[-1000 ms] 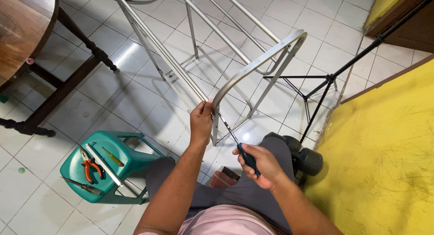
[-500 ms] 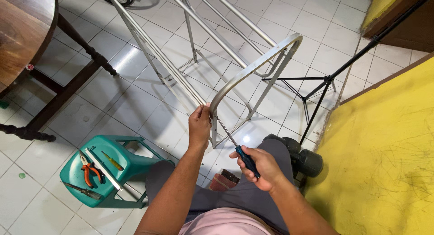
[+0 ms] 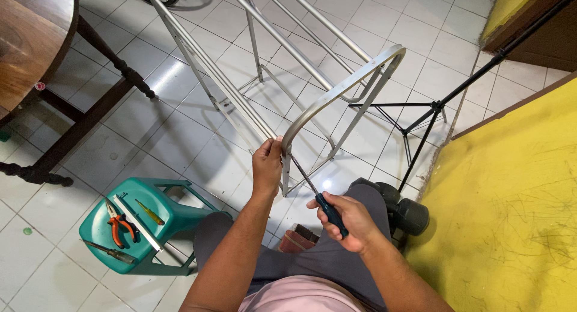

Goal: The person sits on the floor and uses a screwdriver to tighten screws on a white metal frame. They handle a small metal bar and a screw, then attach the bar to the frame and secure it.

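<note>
My left hand (image 3: 267, 165) grips the near end of a curved grey metal frame (image 3: 342, 84), where the bent tube meets the long rails. My right hand (image 3: 345, 221) is closed around the dark blue handle of a screwdriver (image 3: 327, 210). Its thin shaft slants up and left, with the tip at the frame just beside my left thumb. The frame stands on the white tiled floor and stretches away to the top of the view.
A green plastic stool (image 3: 141, 228) at lower left carries orange-handled pliers (image 3: 120, 225), a yellow screwdriver (image 3: 149, 212) and a metal strip. A dark wooden table (image 3: 36, 42) fills the upper left. A black tripod (image 3: 445, 105) stands beside a yellow mat (image 3: 511, 198) on the right.
My hands and the screwdriver stay at the same joint of the frame. The view has shifted slightly, and my right hand has turned a little on the handle.
</note>
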